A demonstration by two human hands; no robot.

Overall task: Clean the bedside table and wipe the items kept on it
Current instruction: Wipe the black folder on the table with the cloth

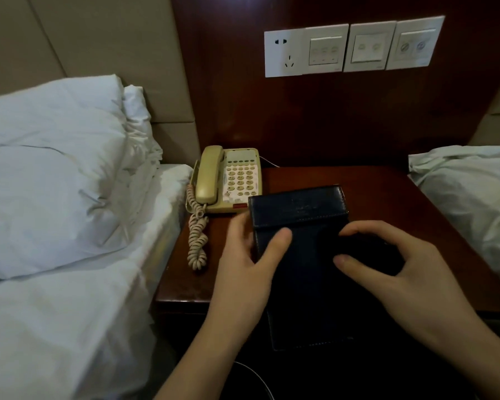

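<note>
Over bedside table [387,197], both hands' fingers [277,241] grip dark case [300,284] — cloth, if any, indiscernible

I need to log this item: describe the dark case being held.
The dark navy case looks like stitched leather, box-shaped, with a fold-over flap closed at its far end. It is held above the bedside table's near edge: the left hand grips its left side, and the right hand's fingers curl over its right.
</note>
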